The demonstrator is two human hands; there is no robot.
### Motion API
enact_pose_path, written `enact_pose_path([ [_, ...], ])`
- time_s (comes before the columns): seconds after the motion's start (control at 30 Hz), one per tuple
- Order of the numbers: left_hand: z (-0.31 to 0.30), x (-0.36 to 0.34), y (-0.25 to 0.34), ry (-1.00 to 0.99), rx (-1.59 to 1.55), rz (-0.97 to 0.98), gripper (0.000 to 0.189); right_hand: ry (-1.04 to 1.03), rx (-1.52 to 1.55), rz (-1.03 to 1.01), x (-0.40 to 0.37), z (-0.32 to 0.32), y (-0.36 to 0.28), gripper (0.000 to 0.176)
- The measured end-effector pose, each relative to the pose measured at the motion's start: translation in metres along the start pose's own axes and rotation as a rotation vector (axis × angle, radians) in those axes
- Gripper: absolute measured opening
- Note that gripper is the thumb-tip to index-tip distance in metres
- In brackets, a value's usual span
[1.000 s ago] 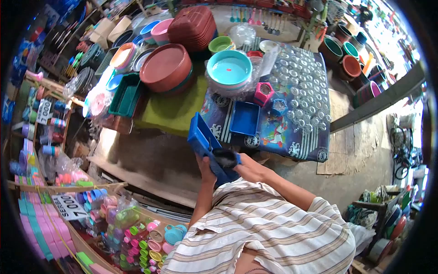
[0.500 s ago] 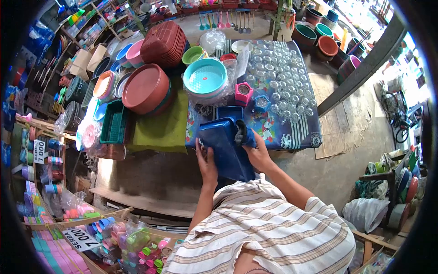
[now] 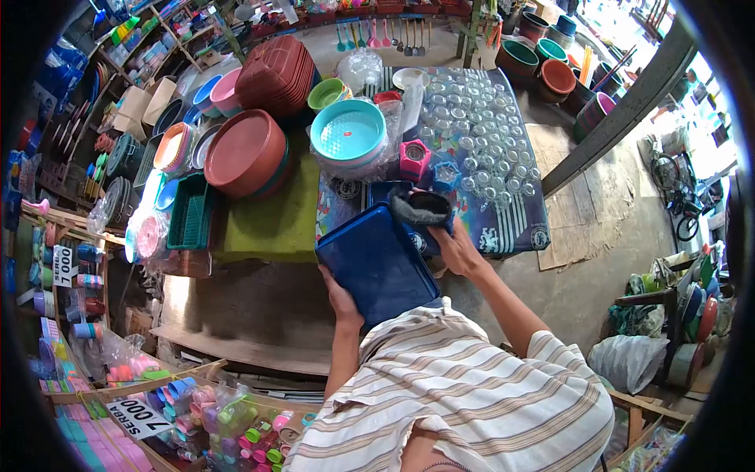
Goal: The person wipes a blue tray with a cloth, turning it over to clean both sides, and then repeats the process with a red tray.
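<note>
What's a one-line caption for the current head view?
Left hand steadies a blue tray while the right hand holds a dark fuzzy-edged item, before a table of glassware.

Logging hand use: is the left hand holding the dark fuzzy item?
No, the right hand holds the dark fuzzy item, while the left hand supports a blue tray.

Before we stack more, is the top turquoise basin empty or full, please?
Empty: the turquoise basin shows its inner floor, with only a small red mark.

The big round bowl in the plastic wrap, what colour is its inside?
The bowl is light turquoise inside, clearest in the head view.
</note>
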State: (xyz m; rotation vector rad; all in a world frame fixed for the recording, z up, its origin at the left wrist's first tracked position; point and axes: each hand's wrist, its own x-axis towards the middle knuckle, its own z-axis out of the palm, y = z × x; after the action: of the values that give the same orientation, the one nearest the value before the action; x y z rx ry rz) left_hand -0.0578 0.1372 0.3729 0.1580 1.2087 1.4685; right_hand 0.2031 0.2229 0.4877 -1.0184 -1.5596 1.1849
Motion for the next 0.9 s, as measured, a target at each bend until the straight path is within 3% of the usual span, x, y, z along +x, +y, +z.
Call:
enact_pose_path([
  [0.07,0.0,0.003,-0.005,-0.067,-0.044,0.026,0.078,-0.049,-0.005,-0.09,0.005,0.01,-0.01,0.056],
  [0.13,-0.001,0.007,-0.011,-0.064,0.027,0.087,0.075,-0.125,-0.25,-0.24,0.009,0.023,-0.014,0.078],
  [0.2,0.001,0.007,-0.012,-0.065,0.096,0.147,0.072,-0.125,-0.246,-0.249,0.016,0.024,-0.021,0.083],
  [0.27,0.003,0.002,-0.008,-0.17,0.032,0.08,0.072,-0.13,-0.262,-0.266,0.025,0.023,-0.018,0.097],
  [0.4,0.007,0.002,-0.002,-0.129,-0.024,0.031,0.068,-0.182,-0.294,-0.272,0.03,0.027,-0.016,0.103],
  [0.47,0.001,0.005,0.004,-0.25,-0.274,-0.076,0.068,-0.248,-0.344,-0.296,0.019,0.035,-0.024,0.112],
  [0.7,0.014,-0.002,0.051,-0.282,-0.337,0.008,0.068,-0.483,-0.372,-0.316,-0.04,0.033,0.009,0.124],
  [0.77,0.016,-0.006,0.061,-0.151,-0.25,0.011,0.067,-0.467,-0.394,-0.345,-0.054,0.037,0.021,0.124],
  [0.9,0.022,-0.004,0.04,-0.166,-0.239,0.056,0.068,-0.382,-0.472,-0.326,-0.042,0.032,0.017,0.125],
])
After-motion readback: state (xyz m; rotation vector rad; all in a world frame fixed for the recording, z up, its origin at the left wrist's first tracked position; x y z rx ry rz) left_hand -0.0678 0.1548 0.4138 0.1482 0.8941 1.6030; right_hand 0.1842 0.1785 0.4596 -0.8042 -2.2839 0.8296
